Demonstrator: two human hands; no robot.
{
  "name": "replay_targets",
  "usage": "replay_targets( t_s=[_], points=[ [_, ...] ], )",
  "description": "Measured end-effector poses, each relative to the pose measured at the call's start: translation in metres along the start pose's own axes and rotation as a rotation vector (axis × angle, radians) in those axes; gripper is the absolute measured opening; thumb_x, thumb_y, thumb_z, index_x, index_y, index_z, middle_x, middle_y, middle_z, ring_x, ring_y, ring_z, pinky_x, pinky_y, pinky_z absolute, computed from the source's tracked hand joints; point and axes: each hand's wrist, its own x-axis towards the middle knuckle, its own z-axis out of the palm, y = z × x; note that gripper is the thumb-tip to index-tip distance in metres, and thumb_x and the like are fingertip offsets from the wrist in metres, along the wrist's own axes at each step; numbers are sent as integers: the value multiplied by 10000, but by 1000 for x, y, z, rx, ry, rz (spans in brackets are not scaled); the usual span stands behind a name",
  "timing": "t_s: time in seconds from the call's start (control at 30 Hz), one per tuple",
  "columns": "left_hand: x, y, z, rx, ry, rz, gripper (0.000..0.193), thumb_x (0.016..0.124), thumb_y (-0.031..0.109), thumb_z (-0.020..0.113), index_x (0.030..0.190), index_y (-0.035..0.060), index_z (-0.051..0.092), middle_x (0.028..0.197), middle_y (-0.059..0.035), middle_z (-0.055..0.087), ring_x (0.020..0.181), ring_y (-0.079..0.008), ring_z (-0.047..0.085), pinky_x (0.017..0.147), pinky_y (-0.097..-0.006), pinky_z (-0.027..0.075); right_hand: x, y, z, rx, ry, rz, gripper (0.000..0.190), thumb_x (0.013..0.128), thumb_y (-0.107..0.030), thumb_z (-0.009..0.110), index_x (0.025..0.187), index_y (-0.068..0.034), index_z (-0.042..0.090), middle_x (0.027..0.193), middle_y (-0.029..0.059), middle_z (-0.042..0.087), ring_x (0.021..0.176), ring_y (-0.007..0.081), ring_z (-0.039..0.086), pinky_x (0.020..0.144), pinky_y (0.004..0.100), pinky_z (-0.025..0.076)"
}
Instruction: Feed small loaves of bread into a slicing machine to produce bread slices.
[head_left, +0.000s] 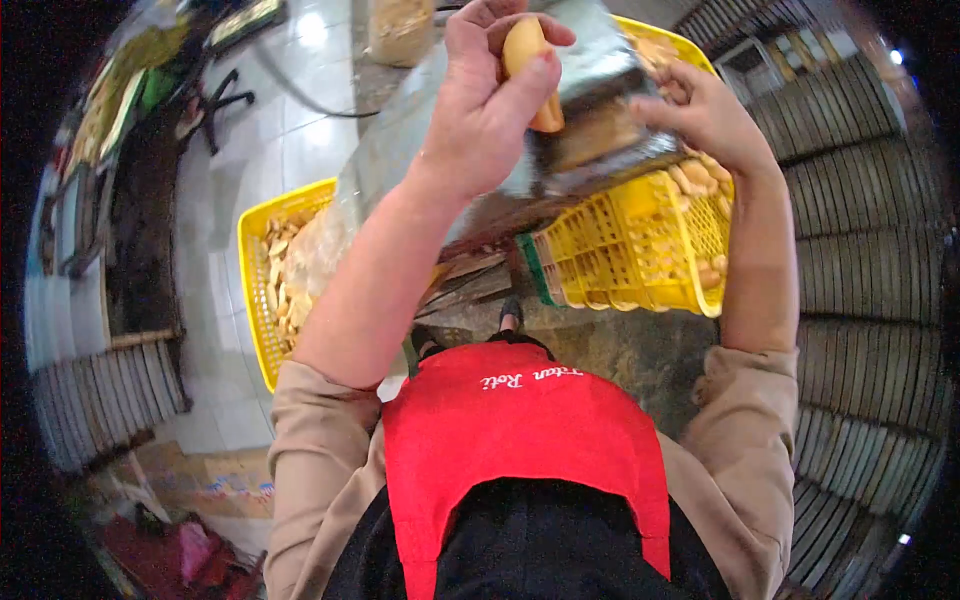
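My left hand (487, 97) grips a long golden bread roll (525, 46) above a metal machine (405, 135). The roll's lower end hangs over an opening with shiny metal edges. My right hand (709, 112) is across the machine, by its right edge, fingers curled and blurred over bread rolls in a yellow crate. Whether those fingers hold a roll cannot be made out. More rolls (696, 178) fill the yellow plastic crate (637, 240) under my right forearm. Left of the machine, another yellow crate (259, 300) contains cut bread pieces (281, 262), partly behind clear plastic and my forearm.
Stacked trays (862, 270) line the right side. A full bag (401, 30) stands beyond the machine, near a dark cable (300, 94) on the tiled floor. A wheeled chair base (217, 105) is farther left. My red apron (525, 427) bears writing.
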Motion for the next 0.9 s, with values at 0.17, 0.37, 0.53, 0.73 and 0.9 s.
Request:
replay_targets(
  t_s=[0.17, 0.37, 0.53, 0.73, 0.9],
  points=[
    [-5, -11, 20, 612, -202, 75, 401, 701, 97, 739, 1041, 39, 536, 1014, -84, 574, 906, -204, 582, 771, -325, 493, -55, 126, -23, 114, 337, 401, 378, 759, -413, 678, 871, -56, 629, 640, 28, 588, 529, 92, 538, 494, 240, 437],
    [-12, 10, 25, 1193, -374, 59, 140, 659, -56, 637, 776, 18, 618, 868, -99, 631, 803, -228, 608, 738, -301, 478, -88, 240, 44, -219, -4, 12, 560, 684, -148, 638, 1214, -48, 486, 1158, 174, 549, 1142, 315, 476, 961, 365, 393],
    [-55, 26, 91, 1166, -58, 383, 87, 838, 93, 586, 900, 32, 589, 989, -139, 598, 799, -238, 596, 699, -329, 487, -80, 218, 48, -148, -209, 15, 586, 682, -133, 697, 1210, -50, 456, 1149, 155, 540, 1074, 322, 517, 932, 358, 414],
    [-11, -88, 182, 1086, -756, 217, 491, 706, 57, 655, 1168, 40, 491, 1153, -165, 519, 1020, -328, 525, 866, -404, 442, -91, 195, -5, 685, -105, 139, 410, 808, -200, 660, 1122, 19, 513, 1029, 127, 598, 978, 152, 568, 805, 311, 483],
    [4, -137, 181, 1179, -715, -70, 534, 752, 123, 649, 1213, 20, 401, 1049, -187, 513, 987, -353, 524, 832, -398, 436, -73, 250, -32, 847, 17, 93, 273, 837, -131, 581, 1091, -31, 574, 1036, 100, 624, 965, 208, 596, 829, 318, 477]
  ],
)
